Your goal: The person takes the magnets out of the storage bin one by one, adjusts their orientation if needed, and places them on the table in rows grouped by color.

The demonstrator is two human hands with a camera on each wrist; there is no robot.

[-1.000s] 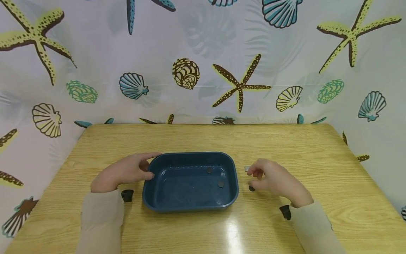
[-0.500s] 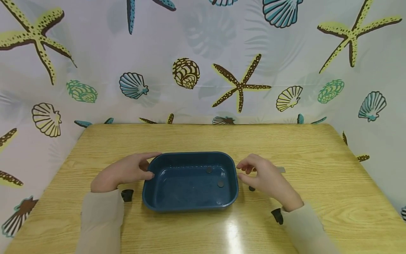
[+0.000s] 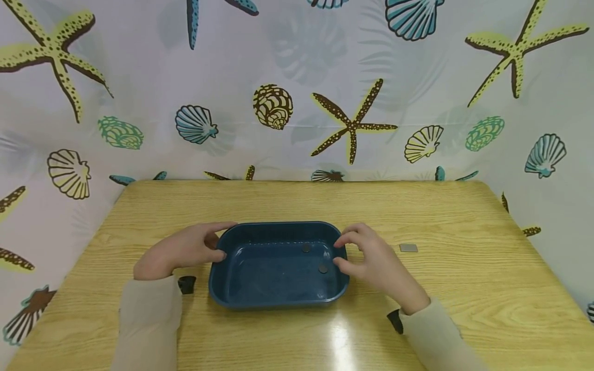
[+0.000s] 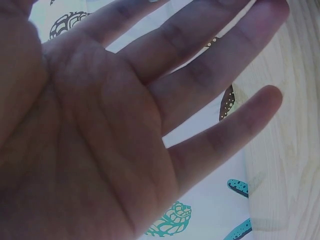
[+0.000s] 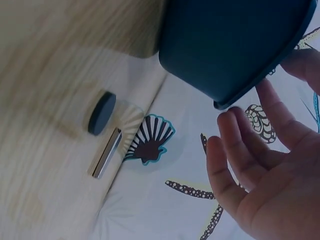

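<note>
A dark blue rectangular basin stands on the wooden table, with two small grey discs lying inside toward its right end. My left hand rests at its left end, thumb tip over the rim and index finger along the back corner; in the left wrist view the fingers are straight and spread. My right hand is at the right rim, its thumb and fingers apart and loosely bent, nothing visible between them. Just off the basin's edge, those fingers show in the right wrist view.
A flat grey metal strip lies on the table right of my right hand. Beside the strip, a dark round disc appears in the right wrist view; the hand hides it from the head. A shell-patterned cloth hangs behind the table.
My right hand has moved left from above the metal strip to the basin's right rim, uncovering the strip and covering the loose disc. The left hand and basin have stayed put.
</note>
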